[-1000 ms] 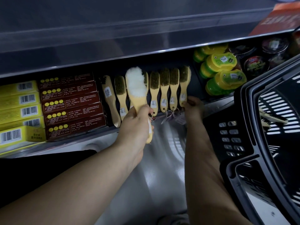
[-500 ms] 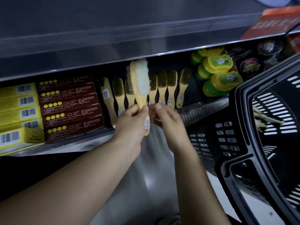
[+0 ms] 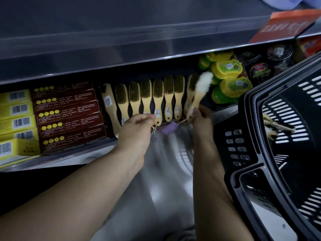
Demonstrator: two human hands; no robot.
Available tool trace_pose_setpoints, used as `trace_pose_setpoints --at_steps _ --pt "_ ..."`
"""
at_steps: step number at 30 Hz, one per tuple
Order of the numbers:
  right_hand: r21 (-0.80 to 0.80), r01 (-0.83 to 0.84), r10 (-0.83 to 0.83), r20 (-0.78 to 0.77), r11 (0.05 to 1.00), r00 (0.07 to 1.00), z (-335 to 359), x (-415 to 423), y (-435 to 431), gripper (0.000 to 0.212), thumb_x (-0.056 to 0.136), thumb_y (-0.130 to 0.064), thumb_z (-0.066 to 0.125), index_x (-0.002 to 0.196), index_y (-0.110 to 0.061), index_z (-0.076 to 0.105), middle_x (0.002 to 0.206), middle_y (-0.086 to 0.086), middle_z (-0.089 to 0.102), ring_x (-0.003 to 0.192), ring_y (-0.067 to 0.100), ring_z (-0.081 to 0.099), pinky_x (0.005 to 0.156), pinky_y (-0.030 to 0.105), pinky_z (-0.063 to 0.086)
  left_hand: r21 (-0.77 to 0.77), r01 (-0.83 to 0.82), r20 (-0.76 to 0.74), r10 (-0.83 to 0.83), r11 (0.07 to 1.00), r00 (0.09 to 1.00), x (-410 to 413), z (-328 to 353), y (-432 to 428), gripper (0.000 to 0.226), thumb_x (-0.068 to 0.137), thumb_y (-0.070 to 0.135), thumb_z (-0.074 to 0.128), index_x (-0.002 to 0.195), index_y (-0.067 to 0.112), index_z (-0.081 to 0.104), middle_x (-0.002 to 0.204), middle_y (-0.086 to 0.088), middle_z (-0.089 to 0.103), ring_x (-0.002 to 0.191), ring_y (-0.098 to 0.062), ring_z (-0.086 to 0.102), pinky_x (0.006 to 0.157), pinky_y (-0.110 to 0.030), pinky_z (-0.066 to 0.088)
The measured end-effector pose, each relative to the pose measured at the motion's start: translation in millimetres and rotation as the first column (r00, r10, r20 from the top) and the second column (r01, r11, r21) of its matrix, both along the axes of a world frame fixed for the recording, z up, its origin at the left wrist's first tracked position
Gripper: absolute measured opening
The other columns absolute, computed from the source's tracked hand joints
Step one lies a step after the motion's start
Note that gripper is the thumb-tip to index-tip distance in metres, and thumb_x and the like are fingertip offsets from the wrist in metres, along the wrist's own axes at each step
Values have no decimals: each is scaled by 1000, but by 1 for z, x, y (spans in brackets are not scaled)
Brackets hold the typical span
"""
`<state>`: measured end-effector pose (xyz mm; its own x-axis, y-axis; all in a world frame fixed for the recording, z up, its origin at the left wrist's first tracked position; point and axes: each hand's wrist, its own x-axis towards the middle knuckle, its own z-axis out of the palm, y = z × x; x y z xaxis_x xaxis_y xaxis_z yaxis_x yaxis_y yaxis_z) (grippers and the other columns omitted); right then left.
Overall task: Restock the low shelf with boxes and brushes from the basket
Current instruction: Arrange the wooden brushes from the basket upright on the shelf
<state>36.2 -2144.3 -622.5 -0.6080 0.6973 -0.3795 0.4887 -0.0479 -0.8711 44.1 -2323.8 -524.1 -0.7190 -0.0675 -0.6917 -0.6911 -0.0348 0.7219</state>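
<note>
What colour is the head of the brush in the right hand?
White and fluffy; the brush shows best in the head view.

Far right: yellow-lidded green tubs (image 3: 227, 67) stacked together, dark round tins (image 3: 260, 71) just right of them. Above, on the grey upper shelf (image 3: 121, 42), an orange-red pack (image 3: 284, 23). Near, glossy grey floor (image 3: 166, 171).

Lettering on boxes (image 3: 67, 108) seems illegible.

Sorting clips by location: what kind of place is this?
Most likely a shop aisle: barcoded boxes and tagged brushes line a low shelf, with a black shopping basket alongside.
</note>
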Motion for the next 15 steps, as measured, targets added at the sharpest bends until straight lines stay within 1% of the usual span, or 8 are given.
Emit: trace_pose_setpoints --at_steps 2,4,5,7,10,12,13,15 --pt "75 86 -90 53 993 995 -17 -8 18 16 90 -13 52 96 -19 66 86 1 66 76 16 62 62 18 47 -11 -13 -2 13 1000 1000 0 1 1 22 90 12 55 77 24 67 98 3 67 90 -9 55 87 -27 43" --pt "133 96 -107 79 986 991 -28 -13 31 18 90 -13 53 98 -11 69 88 5 66 81 20 60 69 24 46 -15 -17 -2 17 1000 1000 0 1 2 23 89 11 54 75 24 66 96 2 66 90 -11 55 87 -27 43" --pt "155 95 -109 84 983 990 -31 -16 34 19 90 -13 53 100 -9 69 90 7 67 82 20 60 71 26 45 -13 -15 -2 15 1000 1000 1 1 2 23 89 10 54 74 23 66 94 3 66 87 -11 55 84 -24 44" --pt "204 110 -126 68 973 990 -33 -23 38 19 90 -11 54 101 -6 68 95 9 68 84 18 58 72 27 44 -1 -14 -4 14 1000 1000 2 1 2 24 89 9 53 74 22 65 88 5 64 77 -8 54 75 -19 45" --pt "267 158 -171 27 951 985 -33 -35 38 18 90 -6 55 105 -5 65 102 9 66 89 16 54 75 25 42 3 -9 1 9 1000 1000 3 1 1 26 89 6 51 73 20 66 84 4 63 77 -10 53 76 -21 45" --pt "270 143 -159 41 952 986 -33 -40 38 20 91 -5 52 106 -7 66 104 9 66 89 16 53 73 22 39 15 -21 4 21 1000 1000 3 0 0 27 90 3 50 73 17 65 82 2 62 74 -9 52 60 -14 47" --pt "271 106 -130 71 957 989 -34 -40 38 22 92 -6 50 107 -9 66 105 7 66 90 16 54 73 22 39 18 -23 7 22 1000 1000 3 0 0 26 89 4 50 73 17 65 81 2 61 72 -8 52 57 -13 46" --pt "248 39 -68 110 968 992 -36 -39 39 27 93 -6 45 107 -13 67 102 2 64 89 15 54 69 14 40 15 -18 19 18 1000 1000 2 -1 0 25 89 6 52 73 18 66 79 2 62 71 -8 52 66 -17 45"
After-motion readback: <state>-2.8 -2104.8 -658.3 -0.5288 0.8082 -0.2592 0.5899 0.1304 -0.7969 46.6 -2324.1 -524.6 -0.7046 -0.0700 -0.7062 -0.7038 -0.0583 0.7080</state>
